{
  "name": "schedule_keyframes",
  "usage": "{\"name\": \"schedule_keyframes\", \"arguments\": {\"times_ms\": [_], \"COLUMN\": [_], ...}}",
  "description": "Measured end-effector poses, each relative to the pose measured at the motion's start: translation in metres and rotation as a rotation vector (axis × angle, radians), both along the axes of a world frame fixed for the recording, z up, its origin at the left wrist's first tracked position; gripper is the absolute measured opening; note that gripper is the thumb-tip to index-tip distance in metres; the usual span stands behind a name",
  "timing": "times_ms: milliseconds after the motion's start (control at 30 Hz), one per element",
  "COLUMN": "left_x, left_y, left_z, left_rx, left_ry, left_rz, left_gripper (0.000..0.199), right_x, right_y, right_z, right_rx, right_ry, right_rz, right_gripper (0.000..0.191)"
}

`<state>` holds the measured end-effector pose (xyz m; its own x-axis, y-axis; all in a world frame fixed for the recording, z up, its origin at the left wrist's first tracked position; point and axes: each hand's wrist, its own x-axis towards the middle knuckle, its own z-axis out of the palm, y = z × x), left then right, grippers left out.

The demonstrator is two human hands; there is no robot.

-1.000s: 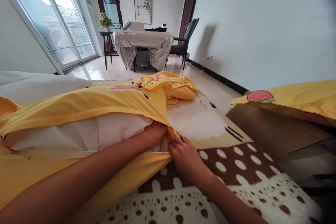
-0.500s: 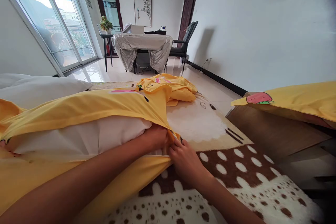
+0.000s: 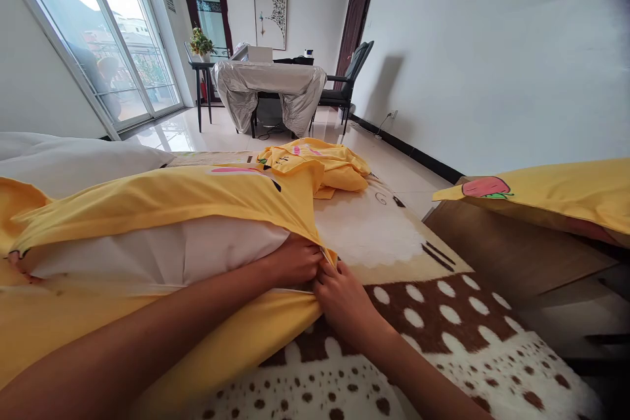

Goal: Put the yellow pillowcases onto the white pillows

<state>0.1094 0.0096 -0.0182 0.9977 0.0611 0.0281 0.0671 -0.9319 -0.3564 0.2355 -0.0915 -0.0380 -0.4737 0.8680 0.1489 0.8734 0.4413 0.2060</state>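
A yellow pillowcase (image 3: 162,193) with printed pictures lies across the near side of the bed, its long opening facing me. Inside the opening shows a white pillow (image 3: 162,252). My left hand (image 3: 298,261) reaches into the right end of the opening, fingers closed at the pillowcase's corner; part of them is hidden by the cloth. Against it, my right hand (image 3: 342,295) pinches the edge of the same corner from outside. The lower flap of the case hangs toward me beneath my left forearm.
Behind lies a crumpled yellow cloth (image 3: 315,164) on the patterned blanket (image 3: 438,308). Another white pillow (image 3: 73,161) rests at the left. More yellow fabric (image 3: 556,187) lies over a brown surface at the right. A covered table (image 3: 270,79) and a chair (image 3: 349,79) stand beyond.
My left hand has shifted slightly right, closer to the corner and my right hand. My right hand stays pinched on the pillowcase edge. The view has moved slightly.
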Motion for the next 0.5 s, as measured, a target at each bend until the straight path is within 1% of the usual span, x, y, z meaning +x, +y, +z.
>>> {"name": "schedule_keyframes", "arguments": {"times_ms": [100, 200, 333, 400, 500], "left_x": [-0.001, -0.003, -0.006, -0.007, -0.008], "left_y": [0.005, 0.007, 0.004, 0.003, 0.006], "left_z": [0.000, 0.003, 0.010, 0.013, 0.013], "left_rx": [-0.023, -0.065, -0.153, -0.189, -0.236], "left_ry": [-0.031, -0.042, -0.015, -0.016, -0.030], "left_rz": [0.110, 0.205, 0.260, 0.293, 0.314], "left_gripper": [0.021, 0.021, 0.014, 0.013, 0.012], "right_x": [0.000, 0.000, 0.002, 0.002, 0.001], "right_y": [0.000, -0.001, -0.002, -0.002, -0.003], "right_z": [0.004, 0.005, 0.005, 0.006, 0.007], "right_rx": [-0.039, -0.034, -0.027, -0.022, -0.006], "right_ry": [-0.018, -0.011, 0.012, 0.014, 0.002], "right_rz": [-0.007, 0.005, 0.024, 0.029, 0.020], "right_gripper": [0.013, 0.016, 0.016, 0.017, 0.017]}}
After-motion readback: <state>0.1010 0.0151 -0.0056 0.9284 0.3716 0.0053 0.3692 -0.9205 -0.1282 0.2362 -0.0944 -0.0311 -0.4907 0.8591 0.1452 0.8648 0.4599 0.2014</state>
